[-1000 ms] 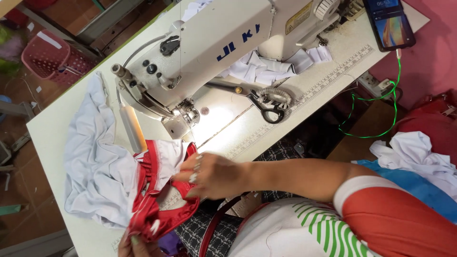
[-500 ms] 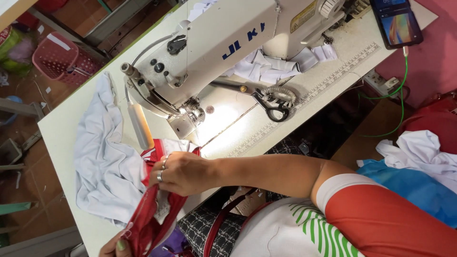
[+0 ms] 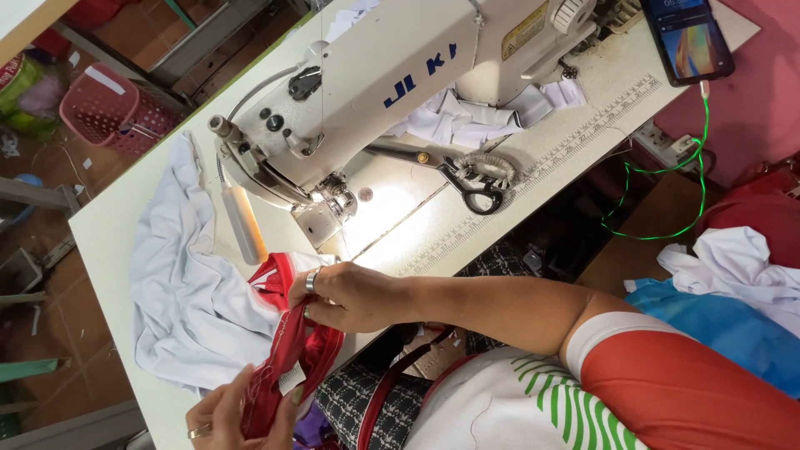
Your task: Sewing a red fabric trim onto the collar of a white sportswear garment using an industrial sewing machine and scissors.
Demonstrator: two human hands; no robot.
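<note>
Hands pinching red fabric (image 3: pixel 287 367): right hand (image 3: pixel 354 296) upper, left hand (image 3: pixel 242 412) lower, prob. partly cropped.

1. Your red fabric piece (image 3: pixel 287 367): glossy red with white trim, bunched and folded lengthwise, stretched between your hands at the near edge of the tabletop.
2. Its upper end overlaps the crumpled white garment (image 3: pixel 187 292), which lies spread flat left of the sewing machine.
</note>
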